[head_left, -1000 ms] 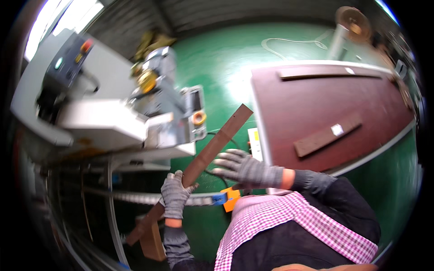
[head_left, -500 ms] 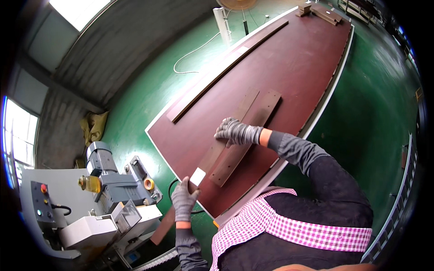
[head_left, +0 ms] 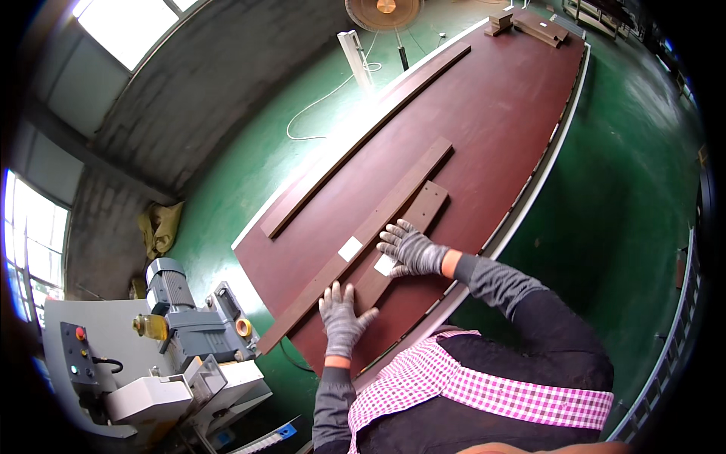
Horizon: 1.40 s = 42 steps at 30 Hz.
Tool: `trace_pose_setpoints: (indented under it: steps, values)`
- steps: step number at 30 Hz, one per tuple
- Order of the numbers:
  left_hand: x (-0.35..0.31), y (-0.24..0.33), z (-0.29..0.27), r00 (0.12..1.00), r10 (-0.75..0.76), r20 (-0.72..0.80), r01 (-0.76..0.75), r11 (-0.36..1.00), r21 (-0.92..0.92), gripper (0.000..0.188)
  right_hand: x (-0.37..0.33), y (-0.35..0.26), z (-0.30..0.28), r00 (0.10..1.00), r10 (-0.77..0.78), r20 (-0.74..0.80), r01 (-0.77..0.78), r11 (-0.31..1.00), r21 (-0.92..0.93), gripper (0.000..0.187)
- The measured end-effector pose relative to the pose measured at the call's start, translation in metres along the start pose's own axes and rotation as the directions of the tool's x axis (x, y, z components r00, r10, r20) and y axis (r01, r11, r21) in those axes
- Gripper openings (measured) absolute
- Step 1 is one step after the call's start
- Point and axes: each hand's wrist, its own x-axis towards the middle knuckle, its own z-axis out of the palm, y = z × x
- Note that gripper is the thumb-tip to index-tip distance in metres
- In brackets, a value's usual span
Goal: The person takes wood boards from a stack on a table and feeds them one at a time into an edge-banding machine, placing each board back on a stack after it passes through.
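Observation:
Two brown planks lie side by side at a slant on the dark red tabletop (head_left: 484, 113). The longer plank (head_left: 401, 195) has a white label, and its near-left end juts past the table's edge. On the shorter plank (head_left: 426, 206), small holes show at the far end, and a white label sits by my right hand (head_left: 412, 250). That gloved hand lies over the shorter plank with its fingers spread. My left hand (head_left: 344, 324), also gloved, has its fingers apart. Its fingertips are at the longer plank's near edge, close to the shorter plank's lower end.
A long thin brown strip (head_left: 370, 136) lies along the table's far-left side. Brown blocks (head_left: 541, 30) are stacked at the far end. At the lower left stands a machine with a grey motor (head_left: 170, 284) and a control panel (head_left: 82, 356). A fan (head_left: 386, 11) stands beyond the table.
My left hand has let go of the longer plank's end and opened. The longer plank now lies further onto the table. My right hand has moved nearer, and a label shows on the shorter plank.

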Motion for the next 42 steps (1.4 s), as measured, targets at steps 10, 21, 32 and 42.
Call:
trace_pose_setpoints:
  steps: [10,21,32,42]
  values:
    - [-0.068,-0.014,-0.002,0.983,-0.055,-0.173,0.038,0.994,-0.1,0.083,-0.029,-0.029,-0.038,0.98,-0.023,-0.197,0.058,0.983,0.174,0.07]
    - [-0.339,-0.269,-0.007,0.13,-0.651,-0.748,0.816,0.499,-0.292,0.089,0.04,-0.17,-0.047,0.974,-0.1,-0.205,0.152,0.955,0.256,0.068]
    - [-0.582,-0.516,-0.073,-0.275,-0.955,-0.112,0.952,-0.254,-0.17,0.107,0.115,-0.338,-0.032,0.935,-0.334,-0.12,0.354,0.901,0.252,0.063]
    - [-0.604,-0.543,-0.042,-0.158,-0.985,-0.064,0.977,-0.147,-0.156,0.088,0.125,-0.385,-0.029,0.9,-0.416,-0.13,0.435,0.836,0.336,0.046]
